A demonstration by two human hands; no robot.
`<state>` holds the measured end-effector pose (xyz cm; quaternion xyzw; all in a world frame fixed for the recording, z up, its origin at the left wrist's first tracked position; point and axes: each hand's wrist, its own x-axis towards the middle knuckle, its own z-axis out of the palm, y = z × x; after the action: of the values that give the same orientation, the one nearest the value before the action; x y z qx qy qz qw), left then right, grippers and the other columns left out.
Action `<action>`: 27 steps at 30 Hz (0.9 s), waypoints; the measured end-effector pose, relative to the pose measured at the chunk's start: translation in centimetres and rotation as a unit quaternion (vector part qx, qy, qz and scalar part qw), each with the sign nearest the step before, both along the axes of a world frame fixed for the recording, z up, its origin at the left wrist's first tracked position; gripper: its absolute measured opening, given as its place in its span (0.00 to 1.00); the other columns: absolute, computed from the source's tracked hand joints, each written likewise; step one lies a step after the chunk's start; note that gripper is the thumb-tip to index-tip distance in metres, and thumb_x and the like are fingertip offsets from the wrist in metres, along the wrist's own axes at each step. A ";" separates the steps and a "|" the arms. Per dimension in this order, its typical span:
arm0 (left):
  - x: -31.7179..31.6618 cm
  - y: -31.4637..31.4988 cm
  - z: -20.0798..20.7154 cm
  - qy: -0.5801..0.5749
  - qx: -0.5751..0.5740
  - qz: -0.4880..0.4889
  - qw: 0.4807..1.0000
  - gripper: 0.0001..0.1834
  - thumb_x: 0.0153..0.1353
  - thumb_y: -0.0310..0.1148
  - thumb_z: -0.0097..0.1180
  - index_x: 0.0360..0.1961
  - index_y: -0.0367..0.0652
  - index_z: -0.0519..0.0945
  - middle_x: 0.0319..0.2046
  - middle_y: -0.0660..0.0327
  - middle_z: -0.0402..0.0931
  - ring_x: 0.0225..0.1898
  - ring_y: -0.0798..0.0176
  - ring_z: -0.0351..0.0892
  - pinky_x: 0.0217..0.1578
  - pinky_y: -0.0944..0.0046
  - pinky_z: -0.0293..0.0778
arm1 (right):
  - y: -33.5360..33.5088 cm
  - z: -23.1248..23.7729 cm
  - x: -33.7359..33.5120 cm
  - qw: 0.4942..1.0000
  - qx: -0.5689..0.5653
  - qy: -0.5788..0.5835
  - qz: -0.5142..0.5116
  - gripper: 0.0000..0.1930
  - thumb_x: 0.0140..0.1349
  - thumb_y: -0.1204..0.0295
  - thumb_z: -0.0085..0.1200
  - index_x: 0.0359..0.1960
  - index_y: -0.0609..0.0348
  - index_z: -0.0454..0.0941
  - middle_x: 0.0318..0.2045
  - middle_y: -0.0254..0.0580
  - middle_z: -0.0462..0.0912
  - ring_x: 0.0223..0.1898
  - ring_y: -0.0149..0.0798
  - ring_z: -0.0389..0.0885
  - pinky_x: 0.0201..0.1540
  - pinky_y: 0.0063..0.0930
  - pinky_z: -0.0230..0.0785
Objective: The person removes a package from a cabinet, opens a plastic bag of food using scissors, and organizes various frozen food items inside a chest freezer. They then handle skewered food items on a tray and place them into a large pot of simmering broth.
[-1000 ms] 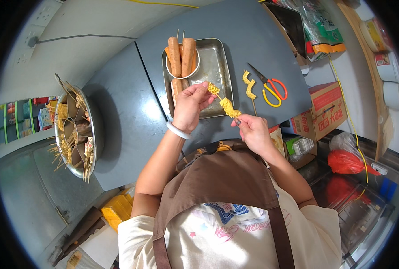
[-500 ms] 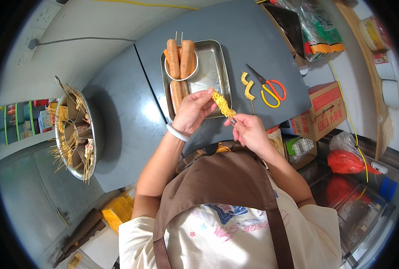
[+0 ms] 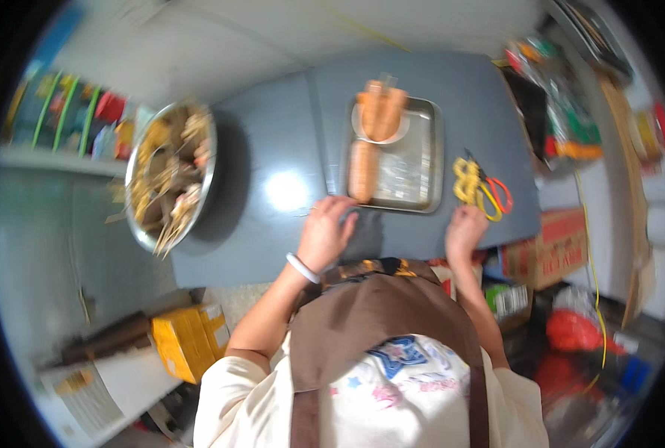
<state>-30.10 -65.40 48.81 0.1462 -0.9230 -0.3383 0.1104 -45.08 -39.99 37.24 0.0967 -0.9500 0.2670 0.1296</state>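
Note:
My left hand (image 3: 328, 233), with a white bracelet on its wrist, hovers near the front left corner of a metal tray (image 3: 416, 209). Its fingers look bent and apart from the thumb, and I see nothing between them. My right hand (image 3: 467, 230) is closed at the near end of some yellow, bumpy, wavy food pieces (image 3: 465, 179). What its fingers grip is hidden and blurred. Scissors (image 3: 506, 196) with red and yellow handles lie beside it. Inside the tray, sausages (image 3: 383, 112) stand in a white bowl (image 3: 403, 133), and more sausage (image 3: 362, 172) lies in front.
At the left stands a round metal pot (image 3: 211, 157) with compartments full of skewers. Cardboard boxes (image 3: 560, 246) and plastic bags (image 3: 575, 328) crowd the right side below the grey table (image 3: 273, 134). A yellow box (image 3: 187, 343) sits low at the left.
My hands have parted. The left no longer holds the yellow skewered piece; the right has moved right to the yellow pieces by the scissors. The whole view has shifted.

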 end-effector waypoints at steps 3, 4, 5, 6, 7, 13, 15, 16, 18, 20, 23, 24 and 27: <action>5.1 -2.9 0.3 0.043 0.038 0.037 0.998 0.12 0.56 0.26 0.58 0.43 0.41 0.80 0.42 0.52 0.77 0.44 0.46 0.76 0.47 0.54 0.73 | 1.3 -2.1 -0.7 0.998 0.041 0.046 0.020 0.03 0.57 0.78 0.49 0.31 0.63 0.75 0.30 0.50 0.78 0.36 0.53 0.74 0.43 0.44 0.65; 6.9 -3.9 0.3 0.058 0.064 0.057 0.995 0.11 0.57 0.25 0.57 0.42 0.41 0.80 0.42 0.53 0.77 0.44 0.47 0.76 0.47 0.54 0.73 | 1.4 -1.8 -0.9 0.997 0.079 0.015 0.021 0.04 0.58 0.79 0.46 0.32 0.64 0.74 0.29 0.49 0.78 0.34 0.51 0.75 0.42 0.43 0.66; 8.6 -5.1 0.2 0.064 0.064 0.085 0.992 0.11 0.56 0.24 0.57 0.42 0.42 0.80 0.41 0.53 0.77 0.43 0.47 0.76 0.46 0.55 0.73 | 1.3 -2.1 -0.5 0.999 0.017 0.033 -0.031 0.04 0.60 0.78 0.46 0.33 0.64 0.73 0.27 0.46 0.78 0.31 0.48 0.76 0.38 0.40 0.68; 10.5 -6.7 0.0 0.073 0.041 0.105 0.991 0.11 0.56 0.24 0.57 0.42 0.42 0.81 0.40 0.54 0.78 0.42 0.49 0.77 0.45 0.55 0.74 | 0.6 -2.2 0.2 0.994 -0.044 0.049 -0.086 0.03 0.62 0.78 0.46 0.34 0.64 0.72 0.25 0.44 0.77 0.28 0.44 0.76 0.35 0.38 0.69; 12.9 -8.6 -0.3 0.078 0.019 0.126 0.989 0.12 0.55 0.23 0.57 0.41 0.42 0.81 0.39 0.55 0.78 0.42 0.50 0.78 0.44 0.56 0.74 | -1.1 -0.5 1.3 0.988 -0.114 -0.021 -0.101 0.03 0.64 0.77 0.45 0.35 0.63 0.71 0.24 0.42 0.77 0.25 0.39 0.75 0.31 0.34 0.69; 24.6 -20.1 -1.6 0.082 0.000 0.209 0.975 0.10 0.53 0.21 0.56 0.37 0.42 0.81 0.30 0.55 0.76 0.34 0.51 0.77 0.37 0.57 0.74 | -16.2 10.9 12.0 0.858 -0.479 -0.169 0.073 0.03 0.72 0.73 0.41 0.42 0.57 0.64 0.22 0.41 0.76 0.17 0.26 0.71 0.18 0.16 0.63; 28.3 -23.5 -1.1 0.089 -0.054 0.237 0.966 0.08 0.50 0.19 0.55 0.33 0.40 0.79 0.29 0.55 0.75 0.34 0.50 0.76 0.37 0.56 0.72 | -21.7 14.5 16.9 0.806 -0.500 -0.250 0.194 0.03 0.72 0.73 0.42 0.41 0.57 0.64 0.22 0.36 0.73 0.17 0.24 0.69 0.17 0.13 0.60; 30.3 -25.1 -1.2 0.103 -0.103 0.250 0.957 0.08 0.49 0.19 0.55 0.32 0.39 0.78 0.29 0.54 0.74 0.35 0.49 0.75 0.37 0.56 0.72 | -24.2 16.5 19.3 0.780 -0.497 -0.302 0.229 0.03 0.71 0.73 0.43 0.41 0.57 0.64 0.22 0.34 0.72 0.17 0.23 0.68 0.17 0.12 0.59; 33.7 -27.7 -1.7 0.154 -0.136 0.290 0.935 0.14 0.47 0.18 0.55 0.37 0.39 0.74 0.37 0.54 0.72 0.36 0.53 0.73 0.36 0.57 0.70 | -28.8 19.5 23.8 0.771 -0.463 -0.332 0.285 0.04 0.69 0.75 0.46 0.41 0.57 0.64 0.22 0.31 0.69 0.18 0.22 0.68 0.17 0.12 0.58; 34.5 -30.4 -0.6 0.178 -0.203 0.267 0.925 0.22 0.48 0.24 0.62 0.46 0.39 0.73 0.47 0.54 0.72 0.46 0.48 0.72 0.48 0.54 0.67 | -31.6 21.9 27.3 0.757 -0.401 -0.393 0.333 0.03 0.68 0.78 0.47 0.40 0.60 0.66 0.24 0.31 0.72 0.20 0.22 0.69 0.21 0.13 0.60; 33.6 -34.5 1.6 0.064 -0.147 0.067 0.985 0.38 0.46 0.39 0.71 0.60 0.42 0.69 0.58 0.55 0.69 0.63 0.48 0.64 0.58 0.53 0.61 | -36.4 23.6 31.1 0.785 -0.288 -0.402 0.374 0.06 0.67 0.80 0.46 0.43 0.61 0.69 0.26 0.35 0.76 0.23 0.24 0.73 0.25 0.17 0.65; 33.0 -35.3 2.6 0.048 -0.146 0.031 0.988 0.32 0.50 0.35 0.67 0.58 0.44 0.72 0.56 0.58 0.71 0.61 0.52 0.67 0.57 0.53 0.62 | -38.0 24.4 31.8 0.798 -0.233 -0.405 0.381 0.07 0.66 0.81 0.46 0.44 0.62 0.70 0.27 0.38 0.77 0.23 0.27 0.76 0.26 0.20 0.67; 32.8 -38.0 1.6 0.077 -0.142 -0.098 0.982 0.24 0.53 0.30 0.63 0.53 0.44 0.76 0.52 0.61 0.76 0.56 0.55 0.73 0.53 0.56 0.67 | -42.6 25.5 33.5 0.855 -0.096 -0.274 0.430 0.12 0.62 0.83 0.48 0.47 0.62 0.72 0.31 0.48 0.80 0.28 0.44 0.81 0.30 0.31 0.71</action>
<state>2.69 -103.41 50.39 0.0114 -0.9601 -0.2236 0.1674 -11.59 -82.62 62.75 0.4055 -0.7806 0.4016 -0.2547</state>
